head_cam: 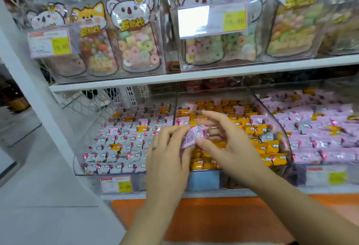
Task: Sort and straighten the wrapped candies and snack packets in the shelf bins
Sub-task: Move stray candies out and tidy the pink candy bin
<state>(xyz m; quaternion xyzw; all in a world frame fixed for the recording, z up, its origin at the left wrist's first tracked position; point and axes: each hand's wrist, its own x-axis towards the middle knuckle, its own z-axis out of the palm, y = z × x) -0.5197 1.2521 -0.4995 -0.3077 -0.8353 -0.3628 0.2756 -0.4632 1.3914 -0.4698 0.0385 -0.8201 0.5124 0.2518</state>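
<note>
Three clear bins line the lower shelf. The left bin (pixel 81 159) holds mostly white-wrapped candies (pixel 108 147) with a few yellow and pink ones mixed in. The middle bin (pixel 279 128) holds mostly yellow candies (pixel 260 147) with some pink ones. The right bin holds pink candies (pixel 318 128) with a few yellow ones. My left hand (pixel 167 155) pinches a pink wrapped candy (pixel 192 137), back side up, over the divider between the left and middle bins. My right hand (pixel 231 143) touches the same candy, thumb at its right edge, fingers spread above it.
The upper shelf (pixel 194 77) carries clear bins of animal-shaped gummy bags (pixel 136 36) with price tags (pixel 211 20). More price tags (pixel 116 184) hang on the lower bins' fronts. A white upright post (pixel 35 93) stands on the left. An orange ledge (pixel 213 217) runs below.
</note>
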